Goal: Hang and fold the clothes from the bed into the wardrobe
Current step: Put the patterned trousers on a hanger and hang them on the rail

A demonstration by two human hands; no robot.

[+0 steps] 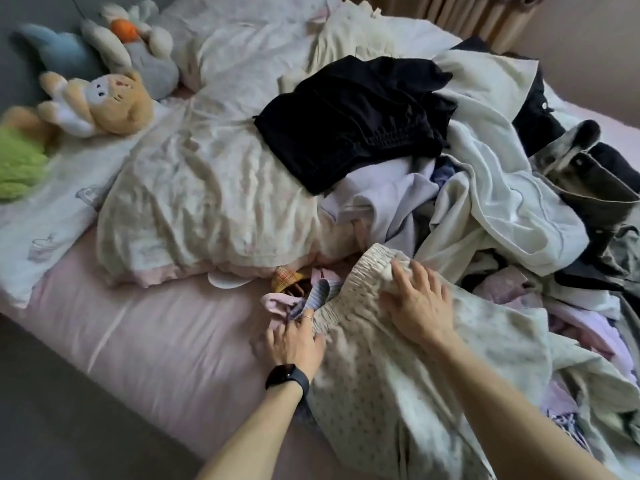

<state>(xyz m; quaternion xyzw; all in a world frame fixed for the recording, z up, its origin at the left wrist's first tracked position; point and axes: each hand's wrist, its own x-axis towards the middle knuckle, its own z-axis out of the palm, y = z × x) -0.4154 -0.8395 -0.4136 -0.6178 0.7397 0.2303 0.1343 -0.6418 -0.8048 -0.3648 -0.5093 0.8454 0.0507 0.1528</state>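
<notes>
Dotted pants [398, 375] lie at the bed's [156, 341] 5 o'clock. The right hand [419, 306] presses the waistband, fingers spread. The left hand [294, 341], at its 8 o'clock, is blurred and its grip cannot be told.

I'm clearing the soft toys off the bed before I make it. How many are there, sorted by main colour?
Blue soft toy: 1
White and grey rabbit: 1
Tan soft toy: 1
Green soft toy: 1
Total: 4
</notes>
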